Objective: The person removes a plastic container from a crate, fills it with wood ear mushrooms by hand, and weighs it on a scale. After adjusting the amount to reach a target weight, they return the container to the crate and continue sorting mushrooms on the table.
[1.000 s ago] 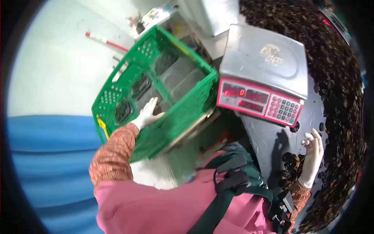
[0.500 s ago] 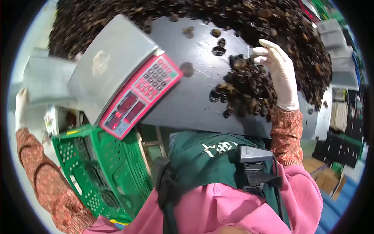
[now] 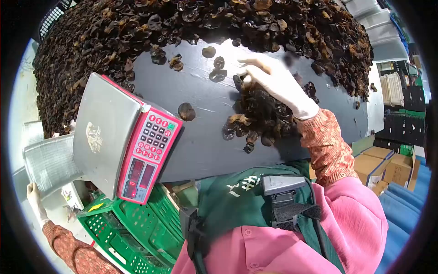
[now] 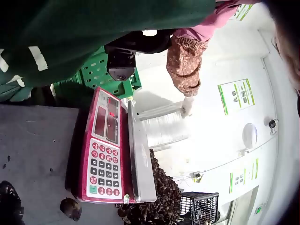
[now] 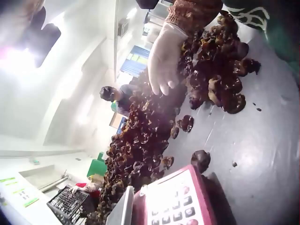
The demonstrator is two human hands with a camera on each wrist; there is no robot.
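My white-gloved left hand (image 3: 34,201) is at the far left, holding the edge of a clear plastic tray (image 3: 52,160) beside the scale. The left wrist view shows the same hand (image 4: 187,107) at the end of the ribbed clear tray (image 4: 164,129). My gloved right hand (image 3: 278,84) hovers over a small heap of dark, wet, cup-shaped pieces (image 3: 260,109) resembling wood ear mushrooms, its fingers loosely bent with nothing between them. Between the hands stands a red scale (image 3: 148,155) with a bare steel pan (image 3: 102,132).
A large bank of the same dark pieces (image 3: 196,18) lines the table's (image 3: 182,82) far side. A green crate (image 3: 150,228) stands below the scale. Stacked clear trays (image 3: 383,41) and cardboard boxes (image 3: 374,164) are at right. Another person (image 5: 117,98) is beyond the heap.
My left hand left the green crate and reached to the clear tray beside the scale. The view swung right, and my right hand moved over the small heap.
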